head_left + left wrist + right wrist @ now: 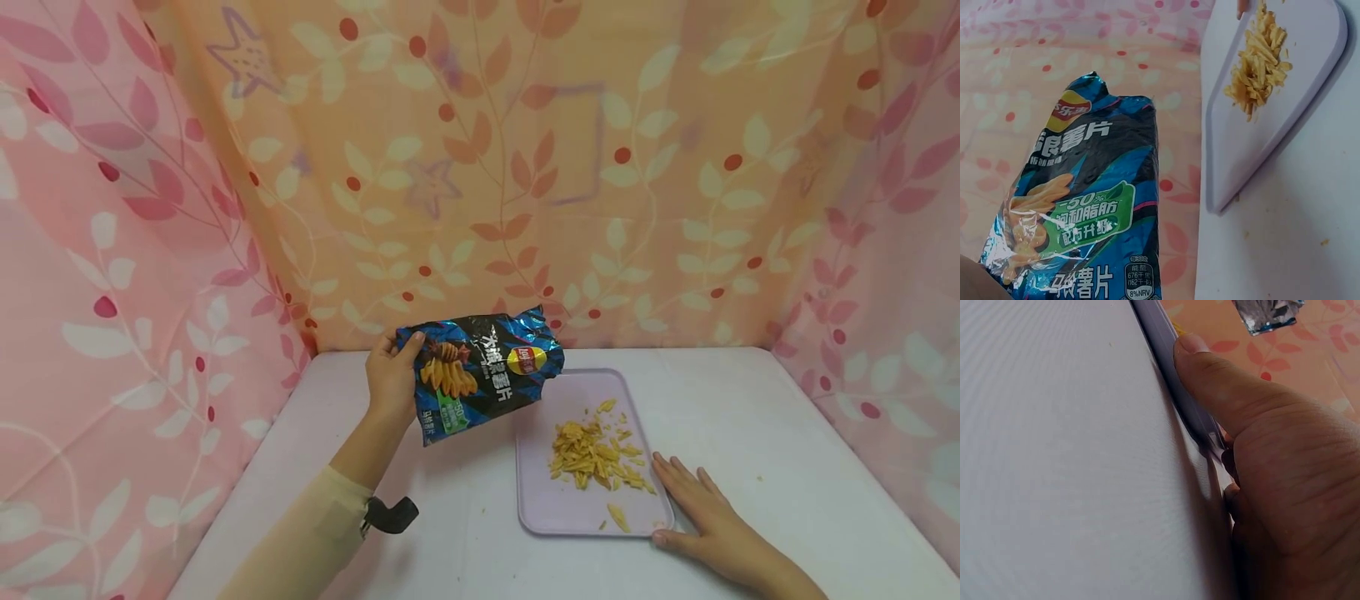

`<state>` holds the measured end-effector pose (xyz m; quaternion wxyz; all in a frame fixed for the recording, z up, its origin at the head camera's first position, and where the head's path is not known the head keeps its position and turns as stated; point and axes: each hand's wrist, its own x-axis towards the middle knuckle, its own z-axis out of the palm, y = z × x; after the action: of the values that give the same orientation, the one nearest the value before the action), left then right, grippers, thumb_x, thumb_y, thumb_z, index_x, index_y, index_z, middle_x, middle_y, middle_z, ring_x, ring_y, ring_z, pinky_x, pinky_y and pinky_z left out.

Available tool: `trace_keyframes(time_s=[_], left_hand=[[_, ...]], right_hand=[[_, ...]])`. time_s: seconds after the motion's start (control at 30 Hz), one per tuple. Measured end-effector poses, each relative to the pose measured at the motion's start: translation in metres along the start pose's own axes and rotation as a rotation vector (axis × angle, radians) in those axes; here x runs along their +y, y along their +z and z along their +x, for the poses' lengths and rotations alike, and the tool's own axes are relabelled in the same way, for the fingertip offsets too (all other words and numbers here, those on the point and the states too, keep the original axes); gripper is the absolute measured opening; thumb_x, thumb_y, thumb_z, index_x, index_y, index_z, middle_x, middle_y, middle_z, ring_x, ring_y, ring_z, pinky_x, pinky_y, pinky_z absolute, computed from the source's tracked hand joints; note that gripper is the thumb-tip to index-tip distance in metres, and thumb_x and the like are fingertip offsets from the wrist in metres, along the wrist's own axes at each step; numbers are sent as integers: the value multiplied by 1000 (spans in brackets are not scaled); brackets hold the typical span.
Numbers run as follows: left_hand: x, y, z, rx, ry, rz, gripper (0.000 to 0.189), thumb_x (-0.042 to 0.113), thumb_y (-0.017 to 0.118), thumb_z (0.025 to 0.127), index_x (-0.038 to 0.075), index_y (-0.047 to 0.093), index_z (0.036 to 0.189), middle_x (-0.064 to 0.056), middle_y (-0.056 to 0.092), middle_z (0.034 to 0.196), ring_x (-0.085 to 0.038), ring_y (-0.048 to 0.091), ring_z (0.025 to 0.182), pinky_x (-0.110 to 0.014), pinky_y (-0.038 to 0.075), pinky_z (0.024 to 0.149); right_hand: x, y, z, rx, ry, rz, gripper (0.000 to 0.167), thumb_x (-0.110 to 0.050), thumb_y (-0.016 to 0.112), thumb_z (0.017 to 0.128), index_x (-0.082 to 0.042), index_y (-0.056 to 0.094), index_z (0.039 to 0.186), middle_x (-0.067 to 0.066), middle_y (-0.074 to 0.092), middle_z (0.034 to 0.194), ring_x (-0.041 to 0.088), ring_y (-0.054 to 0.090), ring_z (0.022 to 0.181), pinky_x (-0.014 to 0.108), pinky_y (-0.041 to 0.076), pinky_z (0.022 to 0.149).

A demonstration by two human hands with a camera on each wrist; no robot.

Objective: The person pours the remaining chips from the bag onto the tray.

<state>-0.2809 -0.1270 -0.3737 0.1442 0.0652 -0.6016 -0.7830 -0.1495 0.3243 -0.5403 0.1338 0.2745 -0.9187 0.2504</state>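
Observation:
My left hand (392, 375) grips a blue and black bag of potato chips (491, 367) by its left end, thumb on the printed front. Held sideways in the air, the bag has its crumpled end over the far left part of a pale purple tray (534, 508). Its silvery opening (1269, 314) shows in the right wrist view. Broken ridged chips (588, 454) lie heaped on the tray, with loose pieces around them. My right hand (708, 521) rests at the tray's right edge, fingers fairly straight, the thumb (1200, 359) touching the rim near the front corner.
The tray lies on a white-covered table (337, 467) with a few small crumbs on it. Patterned curtains (480, 167) hang behind and on both sides. A black curved piece (392, 515) sticks out from the left wrist.

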Motion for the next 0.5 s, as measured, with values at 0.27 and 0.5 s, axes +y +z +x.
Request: trace_keyframes(time_s=[0.27,0.5], left_hand=[[0,-3,-1,-21,-1,24,27,28,68,100,9,58,117,-8,65,116,-18,65,102,-26,58,84],[-11,-20,-6,46,1,13,25,25,69,100,11,58,117,-6,64,113,-15,64,99,-25,58,82]], right_hand=[[-19,17,-21,69,88,14,95,-42,82,84,-6,35,159,20,39,160,-6,2,154,16,-13,121],[-22,18,-25,62,119,16,95,-44,80,85,-7,34,159,24,41,158,-12,-1,151,13,-14,119]])
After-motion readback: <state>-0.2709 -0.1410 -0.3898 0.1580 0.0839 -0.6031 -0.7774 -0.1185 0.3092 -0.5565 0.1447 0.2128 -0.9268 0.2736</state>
